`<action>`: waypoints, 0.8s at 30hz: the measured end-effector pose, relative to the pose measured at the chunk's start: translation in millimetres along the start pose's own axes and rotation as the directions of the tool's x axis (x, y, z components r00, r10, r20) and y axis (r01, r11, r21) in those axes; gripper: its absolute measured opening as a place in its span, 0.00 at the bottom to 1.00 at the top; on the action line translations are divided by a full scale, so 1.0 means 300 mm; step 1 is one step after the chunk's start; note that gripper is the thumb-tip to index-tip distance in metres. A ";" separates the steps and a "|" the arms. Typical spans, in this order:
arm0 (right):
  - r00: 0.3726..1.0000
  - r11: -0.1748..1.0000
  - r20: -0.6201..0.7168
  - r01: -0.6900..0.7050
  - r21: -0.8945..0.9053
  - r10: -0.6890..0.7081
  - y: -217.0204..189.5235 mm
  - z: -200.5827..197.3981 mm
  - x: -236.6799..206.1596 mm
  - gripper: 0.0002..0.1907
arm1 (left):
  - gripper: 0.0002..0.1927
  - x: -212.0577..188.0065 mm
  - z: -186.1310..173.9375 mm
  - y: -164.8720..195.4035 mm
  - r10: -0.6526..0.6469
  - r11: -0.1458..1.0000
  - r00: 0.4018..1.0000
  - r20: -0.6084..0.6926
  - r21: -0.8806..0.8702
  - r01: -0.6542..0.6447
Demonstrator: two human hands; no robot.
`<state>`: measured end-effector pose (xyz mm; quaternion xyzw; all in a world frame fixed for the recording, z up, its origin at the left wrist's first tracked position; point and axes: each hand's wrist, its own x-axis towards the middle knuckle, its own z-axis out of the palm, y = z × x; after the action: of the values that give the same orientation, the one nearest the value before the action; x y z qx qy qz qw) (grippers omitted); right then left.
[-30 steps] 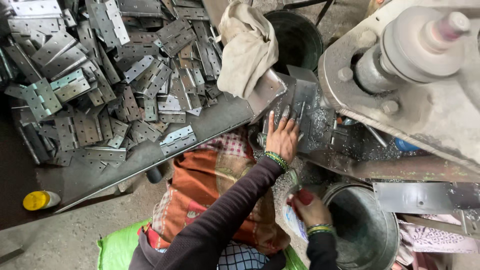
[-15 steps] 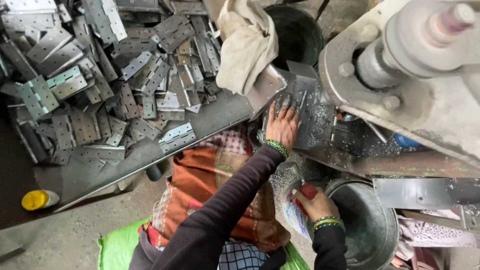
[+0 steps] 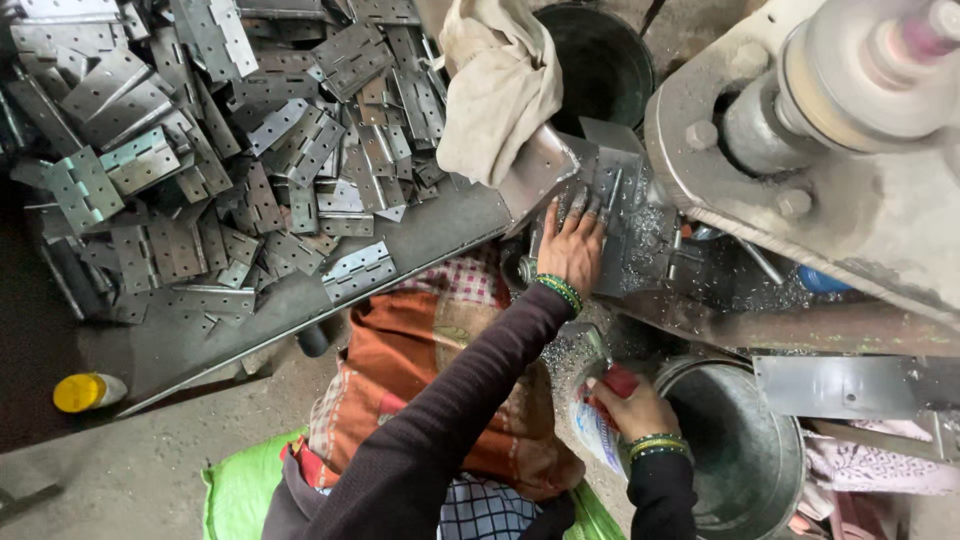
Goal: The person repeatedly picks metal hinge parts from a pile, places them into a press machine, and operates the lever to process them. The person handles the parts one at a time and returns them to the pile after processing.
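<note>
Hands at a metal-working machine beside a heap of hinges

Nearest, at 5 o'clock, the right hand [image 3: 628,408] has its grip closed on a small packet [image 3: 598,432] beside the steel bucket [image 3: 770,500]. Farther up, the left hand [image 3: 572,245] lies flat, fingers spread, on a metal plate [image 3: 622,190] of the machine [image 3: 850,190]. At 10 o'clock the table [image 3: 440,228] carries piled hinges [image 3: 240,150]; a cloth [image 3: 497,85] hangs at 12.

Dim, flat light; dark left edge (machine top-right blurred).
</note>
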<state>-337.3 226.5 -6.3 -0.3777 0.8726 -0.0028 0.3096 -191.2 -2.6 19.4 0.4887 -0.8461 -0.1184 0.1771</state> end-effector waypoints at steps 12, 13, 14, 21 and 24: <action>0.994 0.998 -0.110 0.028 0.053 -0.022 0.032 0.217 0.029 0.35 | 0.25 -0.028 -0.003 -0.010 0.058 0.998 0.998 -0.009 0.004 -0.058; 0.986 0.998 -0.162 0.048 0.035 -0.042 0.028 0.192 0.033 0.36 | 0.25 -0.036 -0.003 -0.015 0.077 0.996 0.997 0.025 0.036 -0.077; 0.990 0.995 -0.134 0.064 0.074 -0.054 0.023 0.166 0.029 0.37 | 0.25 -0.041 0.000 -0.020 0.082 0.996 0.995 0.053 0.035 -0.084; 0.998 0.998 -0.065 0.008 0.061 -0.004 -0.045 0.020 -0.046 0.40 | 0.34 0.089 0.037 -0.022 0.104 0.995 0.961 -0.255 0.029 -0.100; 0.999 0.999 -0.043 -0.030 0.017 0.031 -0.049 0.036 -0.031 0.39 | 0.32 0.041 0.024 -0.042 0.074 0.997 0.991 -0.114 -0.021 -0.077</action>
<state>-316.9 224.7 -6.6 -0.3616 0.8847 -0.0135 0.2941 -189.8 -19.3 10.4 0.4597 -0.8510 -0.0945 0.2355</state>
